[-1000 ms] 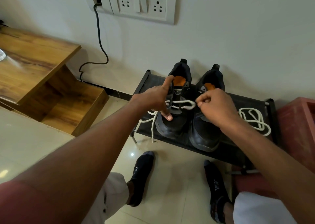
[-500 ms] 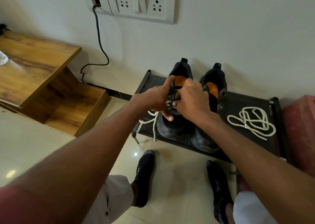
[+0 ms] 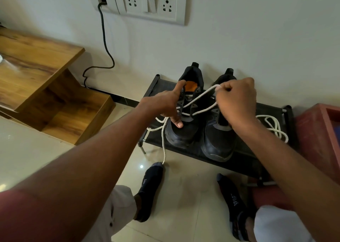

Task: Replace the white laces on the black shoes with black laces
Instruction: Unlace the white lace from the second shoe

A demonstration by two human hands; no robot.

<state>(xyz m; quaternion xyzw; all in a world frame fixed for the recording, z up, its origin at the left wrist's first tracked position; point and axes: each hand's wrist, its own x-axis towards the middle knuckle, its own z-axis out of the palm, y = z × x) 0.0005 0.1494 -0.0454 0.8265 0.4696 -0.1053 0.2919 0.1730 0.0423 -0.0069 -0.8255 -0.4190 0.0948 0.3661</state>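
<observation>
Two black shoes stand side by side on a low black rack (image 3: 244, 157) against the wall. My left hand (image 3: 165, 103) grips the left shoe (image 3: 185, 131) at its eyelet flap, thumb on the vamp. My right hand (image 3: 237, 101) pinches a loop of the white lace (image 3: 199, 95) and holds it stretched up and right from that shoe's eyelets. The lace's loose ends (image 3: 163, 140) hang off the rack's front toward the floor. The right shoe (image 3: 217, 142) has no lace in view. A second white lace (image 3: 274, 125) lies coiled on the rack to the right.
A wooden stepped shelf (image 3: 36, 72) stands at the left. A black cable (image 3: 104, 44) runs from the wall socket panel (image 3: 152, 2) down to the floor. A red box (image 3: 318, 136) sits at the right. My socked feet (image 3: 149, 192) rest on the tiled floor.
My right hand went from the left shoe's eyelets up and to the right, drawing a long loop of white lace out. My left hand stayed on the shoe.
</observation>
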